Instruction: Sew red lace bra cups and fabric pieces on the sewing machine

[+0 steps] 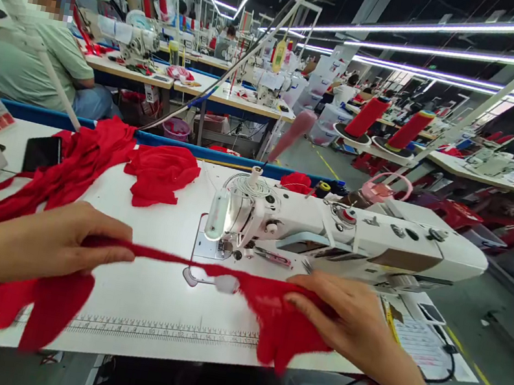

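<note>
The left hand and right hand each pinch the red cloth between thumb and fingers, stretching it over the table on the near side of the sewing machine. Its long axis runs left to right, roughly along the printed ruler, its wider part drooping toward the near edge beside the right hand.

A bright red fabric strip stretches nearly level between the left hand and right hand, above the white tabletop; narrow and taut mid-length, it widens into loose, hanging folds rightward.
</note>
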{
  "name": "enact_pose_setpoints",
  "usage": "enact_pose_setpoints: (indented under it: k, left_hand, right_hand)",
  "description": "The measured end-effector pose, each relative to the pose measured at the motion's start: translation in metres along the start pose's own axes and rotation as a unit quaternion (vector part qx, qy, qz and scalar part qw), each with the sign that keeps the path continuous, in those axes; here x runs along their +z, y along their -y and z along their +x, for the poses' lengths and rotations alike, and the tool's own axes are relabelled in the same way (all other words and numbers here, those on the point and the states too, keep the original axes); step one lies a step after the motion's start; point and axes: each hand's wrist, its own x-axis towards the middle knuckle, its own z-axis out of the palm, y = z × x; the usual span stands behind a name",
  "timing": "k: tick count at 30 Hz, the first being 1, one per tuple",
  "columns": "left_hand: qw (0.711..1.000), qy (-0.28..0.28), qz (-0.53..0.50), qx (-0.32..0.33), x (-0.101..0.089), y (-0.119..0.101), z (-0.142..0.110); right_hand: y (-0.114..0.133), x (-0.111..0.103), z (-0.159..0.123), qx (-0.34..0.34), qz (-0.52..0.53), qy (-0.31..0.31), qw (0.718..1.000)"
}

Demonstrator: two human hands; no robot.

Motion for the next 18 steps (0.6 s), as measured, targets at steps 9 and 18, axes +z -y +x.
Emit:
enact_pose_setpoints:
  k: [9, 18]
  left_hand:
    - [0.909, -0.185, 0.320, 0.194, 0.104, 0.023, -0.037]
    - [0.926, -0.096, 0.240, 0.274, 0.175, -0.032, 0.010]
  right_hand:
    - [-0.013, 0.073, -0.084, -0.037, -0.169, -0.005, 0.985]
    - [0.012, 0.116, -0.053, -0.010, -0.055, 0.036, 0.998]
